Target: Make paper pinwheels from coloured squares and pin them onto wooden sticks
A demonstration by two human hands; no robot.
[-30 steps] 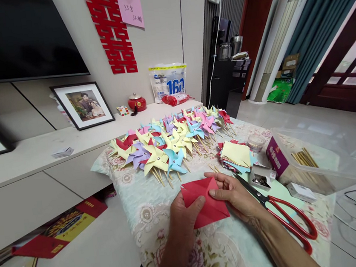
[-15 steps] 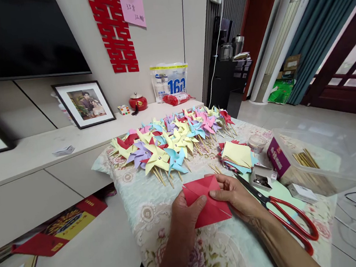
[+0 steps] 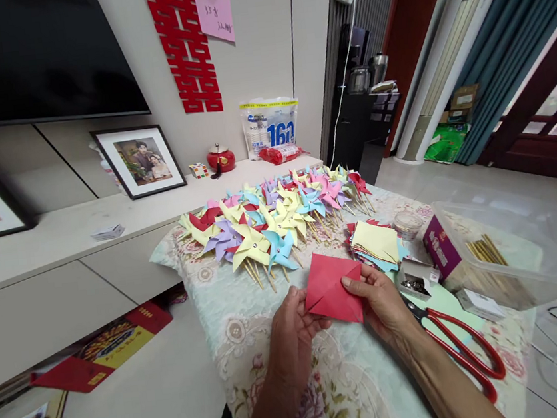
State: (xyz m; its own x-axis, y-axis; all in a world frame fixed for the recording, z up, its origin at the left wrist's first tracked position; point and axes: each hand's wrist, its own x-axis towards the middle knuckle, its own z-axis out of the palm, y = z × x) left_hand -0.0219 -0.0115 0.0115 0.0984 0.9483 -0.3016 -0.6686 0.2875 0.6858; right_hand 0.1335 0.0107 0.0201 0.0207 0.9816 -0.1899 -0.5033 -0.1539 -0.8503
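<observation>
A red paper square [image 3: 332,287] with slits cut in from its corners is held over the table. Its right side is pinched by my right hand [image 3: 382,301], the thumb on top and the fingers behind. My left hand [image 3: 295,331] is at the lower left corner, thumb lifted off the sheet and fingers loosely curved by its edge; whether they touch it I cannot tell. Red-handled scissors [image 3: 457,343] lie to the right, their blades partly hidden behind my right hand. Farther back lie many finished paper pinwheels [image 3: 252,245] on sticks.
Behind my right hand is a stack of coloured paper squares [image 3: 375,241]. Beside it stand a small box of metal fasteners [image 3: 416,284], a round clear container [image 3: 407,223] and a plastic tub [image 3: 522,275] holding sticks. A flowered cloth [image 3: 257,372] covers the table.
The red paper has turned and moved up and right in my right hand. My left thumb has come off the sheet, and the left fingers have loosened.
</observation>
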